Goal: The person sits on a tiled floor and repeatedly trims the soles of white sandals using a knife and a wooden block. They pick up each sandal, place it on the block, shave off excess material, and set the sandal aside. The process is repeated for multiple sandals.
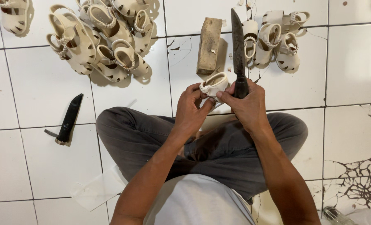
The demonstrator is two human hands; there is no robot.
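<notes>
the left hand (189,109) pinches a small cream rubber sandal (214,84) above the lap, fingers curled around it. the right hand (247,106), fingers wrapped tight, grips a long dark-bladed knife (237,46) pointing away, beside a worn wooden block (209,45) on the white tiled floor (44,166).

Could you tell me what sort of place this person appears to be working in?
Probably a small home shoe workshop: the person sits on a cracked white tiled floor, a pile of cream sandals lies ahead, and the right hand grips a long knife.
</notes>
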